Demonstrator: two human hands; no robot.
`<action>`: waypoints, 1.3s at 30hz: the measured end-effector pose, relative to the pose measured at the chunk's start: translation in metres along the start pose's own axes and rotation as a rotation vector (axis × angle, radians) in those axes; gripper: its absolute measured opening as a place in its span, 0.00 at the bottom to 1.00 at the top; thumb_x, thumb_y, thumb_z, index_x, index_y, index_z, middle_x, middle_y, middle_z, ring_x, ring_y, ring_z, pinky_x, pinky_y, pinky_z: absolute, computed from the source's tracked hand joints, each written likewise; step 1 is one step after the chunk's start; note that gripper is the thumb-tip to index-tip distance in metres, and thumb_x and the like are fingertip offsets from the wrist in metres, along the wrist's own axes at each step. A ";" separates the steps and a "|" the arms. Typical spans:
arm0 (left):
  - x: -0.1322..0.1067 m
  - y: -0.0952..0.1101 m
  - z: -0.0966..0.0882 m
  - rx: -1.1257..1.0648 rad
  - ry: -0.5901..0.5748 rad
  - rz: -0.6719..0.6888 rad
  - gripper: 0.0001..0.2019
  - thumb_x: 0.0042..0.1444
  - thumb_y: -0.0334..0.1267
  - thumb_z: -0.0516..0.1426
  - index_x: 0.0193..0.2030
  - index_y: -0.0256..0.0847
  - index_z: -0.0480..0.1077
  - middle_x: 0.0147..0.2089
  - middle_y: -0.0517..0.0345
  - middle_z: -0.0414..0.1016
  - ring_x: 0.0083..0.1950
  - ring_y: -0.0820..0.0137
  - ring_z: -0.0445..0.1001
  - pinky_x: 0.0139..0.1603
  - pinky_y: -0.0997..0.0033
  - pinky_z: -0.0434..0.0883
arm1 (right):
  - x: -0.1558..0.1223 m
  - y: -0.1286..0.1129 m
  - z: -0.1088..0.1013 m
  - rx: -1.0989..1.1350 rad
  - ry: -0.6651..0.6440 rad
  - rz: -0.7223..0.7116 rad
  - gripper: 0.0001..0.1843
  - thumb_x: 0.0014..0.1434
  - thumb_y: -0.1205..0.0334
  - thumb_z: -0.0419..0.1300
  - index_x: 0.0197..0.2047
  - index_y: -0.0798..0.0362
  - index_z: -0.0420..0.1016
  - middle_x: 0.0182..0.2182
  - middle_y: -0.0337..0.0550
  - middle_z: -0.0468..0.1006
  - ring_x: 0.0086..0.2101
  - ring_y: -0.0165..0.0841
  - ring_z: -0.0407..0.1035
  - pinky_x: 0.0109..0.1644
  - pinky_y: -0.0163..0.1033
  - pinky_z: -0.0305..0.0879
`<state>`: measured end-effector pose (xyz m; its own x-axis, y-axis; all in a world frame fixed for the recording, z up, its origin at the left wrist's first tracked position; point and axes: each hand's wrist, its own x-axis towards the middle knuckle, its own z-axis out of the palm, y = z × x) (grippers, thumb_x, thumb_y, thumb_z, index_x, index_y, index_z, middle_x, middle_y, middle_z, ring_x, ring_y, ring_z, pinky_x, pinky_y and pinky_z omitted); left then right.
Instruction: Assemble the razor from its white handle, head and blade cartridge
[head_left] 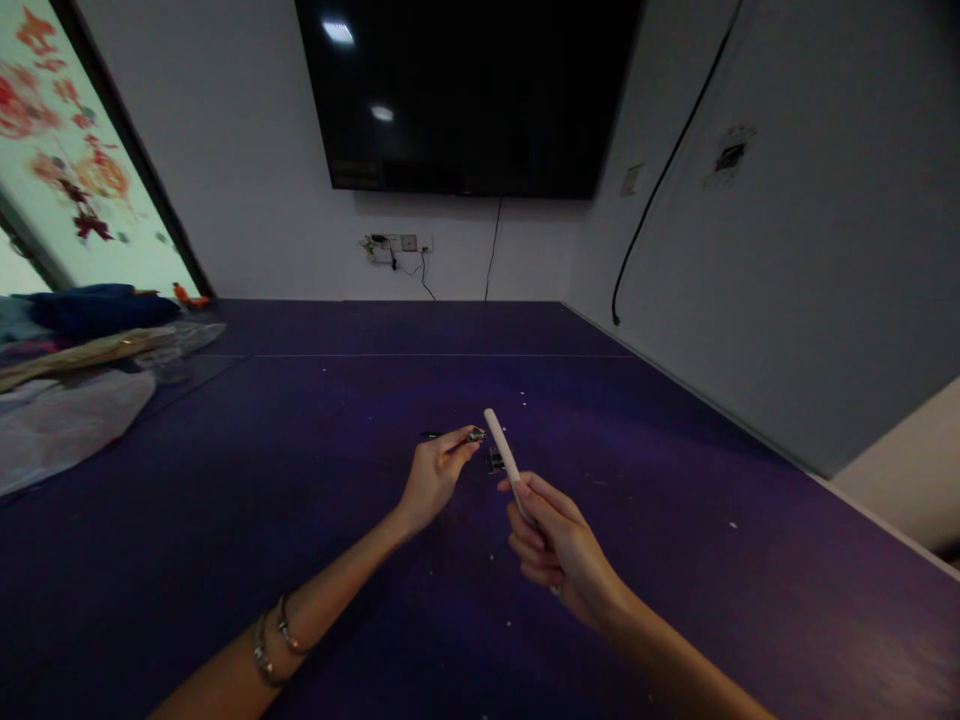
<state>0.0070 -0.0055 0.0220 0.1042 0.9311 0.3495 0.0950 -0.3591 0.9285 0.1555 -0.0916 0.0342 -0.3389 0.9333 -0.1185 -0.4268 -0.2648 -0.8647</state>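
Between the thumb and fingers of my left hand [435, 475] is a small shiny metallic piece [477, 435], too small to name. My right hand [555, 545] is wrapped round a slim white stick [501, 445], which tilts up and to the left. The stick's upper end is close to the metallic piece; whether they touch I cannot tell. Just behind the stick a small dark piece with thin prongs [495, 461] lies on the purple surface [360, 620]. A thin dark object [430, 434] shows beside my left fingers, partly hidden by them.
Small white specks are scattered over the purple surface. Folded cloths [97, 310] and clear plastic [82, 420] are piled at the left edge. A large dark screen [472, 100] hangs above wall sockets [405, 243]. A black cable [660, 180] runs down the right wall.
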 end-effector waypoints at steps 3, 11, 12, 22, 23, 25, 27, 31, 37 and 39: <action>0.000 -0.003 0.000 -0.012 0.027 -0.024 0.12 0.50 0.36 0.58 0.41 0.38 0.76 0.43 0.53 0.78 0.46 0.61 0.75 0.50 0.64 0.69 | -0.002 0.022 0.004 0.052 0.023 0.010 0.17 0.51 0.46 0.60 0.36 0.50 0.65 0.13 0.25 0.51 0.13 0.19 0.37 0.13 0.27 0.31; 0.000 -0.007 0.001 -0.075 0.011 -0.011 0.11 0.50 0.36 0.58 0.40 0.38 0.76 0.42 0.53 0.79 0.44 0.62 0.75 0.48 0.64 0.70 | -0.005 0.040 0.010 0.147 0.053 0.003 0.18 0.51 0.45 0.60 0.33 0.50 0.65 0.14 0.26 0.50 0.14 0.19 0.37 0.14 0.27 0.31; 0.000 -0.007 0.002 -0.066 0.015 -0.019 0.11 0.50 0.36 0.58 0.40 0.38 0.76 0.42 0.52 0.79 0.44 0.62 0.76 0.48 0.64 0.70 | -0.004 0.038 0.011 0.156 0.065 -0.013 0.17 0.51 0.45 0.60 0.33 0.50 0.65 0.14 0.26 0.50 0.14 0.19 0.37 0.14 0.27 0.32; 0.000 -0.006 0.001 -0.090 0.019 -0.015 0.11 0.49 0.36 0.59 0.39 0.36 0.77 0.43 0.51 0.78 0.46 0.60 0.75 0.52 0.60 0.68 | -0.010 0.050 0.023 0.198 0.098 0.050 0.19 0.50 0.44 0.60 0.32 0.51 0.64 0.13 0.25 0.49 0.14 0.19 0.36 0.14 0.27 0.29; -0.001 -0.006 0.002 -0.085 0.022 -0.023 0.12 0.49 0.35 0.59 0.40 0.36 0.76 0.43 0.50 0.78 0.46 0.60 0.75 0.52 0.60 0.69 | -0.009 0.047 0.023 0.206 0.104 0.019 0.19 0.50 0.44 0.60 0.32 0.51 0.64 0.13 0.25 0.48 0.14 0.19 0.36 0.15 0.27 0.29; -0.002 -0.007 0.004 -0.073 0.011 -0.033 0.13 0.48 0.35 0.59 0.41 0.36 0.76 0.44 0.50 0.78 0.46 0.59 0.75 0.51 0.60 0.69 | -0.006 0.043 0.024 0.225 0.117 -0.022 0.18 0.51 0.45 0.60 0.33 0.51 0.64 0.13 0.25 0.48 0.14 0.19 0.36 0.15 0.27 0.30; -0.003 -0.009 0.006 -0.075 0.004 -0.037 0.13 0.49 0.35 0.59 0.42 0.35 0.76 0.44 0.49 0.78 0.46 0.59 0.75 0.51 0.60 0.69 | -0.005 0.044 0.026 0.238 0.114 -0.010 0.18 0.50 0.45 0.60 0.33 0.51 0.64 0.13 0.25 0.48 0.14 0.19 0.36 0.15 0.27 0.30; -0.002 -0.012 0.006 -0.133 0.014 -0.019 0.11 0.50 0.34 0.58 0.39 0.35 0.77 0.43 0.49 0.78 0.46 0.60 0.75 0.51 0.61 0.69 | -0.008 0.052 0.030 0.227 0.070 0.094 0.19 0.51 0.44 0.59 0.32 0.51 0.63 0.13 0.25 0.49 0.14 0.19 0.36 0.15 0.27 0.29; -0.001 -0.013 0.005 -0.066 -0.005 -0.039 0.13 0.49 0.35 0.59 0.43 0.35 0.76 0.46 0.49 0.77 0.47 0.60 0.74 0.53 0.60 0.68 | -0.007 0.047 0.031 0.262 0.127 0.004 0.19 0.49 0.44 0.61 0.32 0.52 0.64 0.13 0.25 0.48 0.14 0.19 0.37 0.15 0.27 0.30; 0.000 -0.016 0.005 -0.084 0.010 -0.045 0.12 0.50 0.35 0.59 0.41 0.35 0.76 0.45 0.49 0.77 0.47 0.60 0.75 0.52 0.60 0.68 | -0.008 0.049 0.031 0.256 0.122 0.050 0.20 0.49 0.43 0.61 0.32 0.51 0.63 0.13 0.25 0.48 0.14 0.19 0.37 0.15 0.27 0.30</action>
<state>0.0109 -0.0002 0.0067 0.0919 0.9468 0.3084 0.0163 -0.3111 0.9503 0.1110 -0.1196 0.0076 -0.2687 0.9356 -0.2292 -0.6149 -0.3497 -0.7068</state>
